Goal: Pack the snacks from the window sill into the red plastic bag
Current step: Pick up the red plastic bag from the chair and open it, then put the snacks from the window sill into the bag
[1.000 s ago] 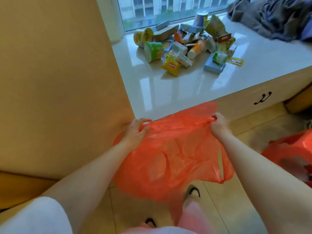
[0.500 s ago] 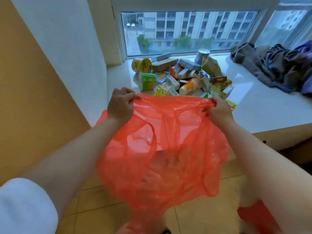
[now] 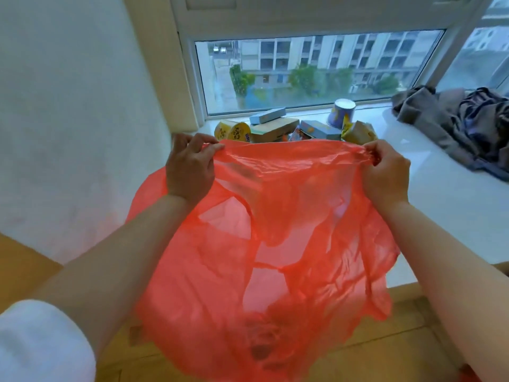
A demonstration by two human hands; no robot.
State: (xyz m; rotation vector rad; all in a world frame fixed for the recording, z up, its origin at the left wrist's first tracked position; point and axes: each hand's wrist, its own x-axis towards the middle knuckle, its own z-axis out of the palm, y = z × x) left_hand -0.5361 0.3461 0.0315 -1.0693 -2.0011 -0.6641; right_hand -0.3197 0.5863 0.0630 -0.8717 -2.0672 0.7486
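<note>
The red plastic bag (image 3: 261, 244) hangs stretched between left hand (image 3: 190, 169) and right hand (image 3: 385, 172), each grip pinching its rim, hiding most snacks (image 3: 289, 128) on the window sill (image 3: 440, 194). Crumpled clothes (image 3: 462, 125) crowd the sill's right; bare sill lies between.

A translucent orange-red plastic bag (image 3: 264, 244) fills the centre of the frame, paler where the light comes through. Above its top edge: two round yellow tubs with dark print (image 3: 232, 131), a pale blue flat box (image 3: 266, 116), a blue-and-yellow paper cup with a white lid (image 3: 341, 112). Upper right, grey-brown crumpled cloth (image 3: 451, 125) on the glossy white window sill (image 3: 451, 205). Lower left, a white sleeve (image 3: 41, 343).
</note>
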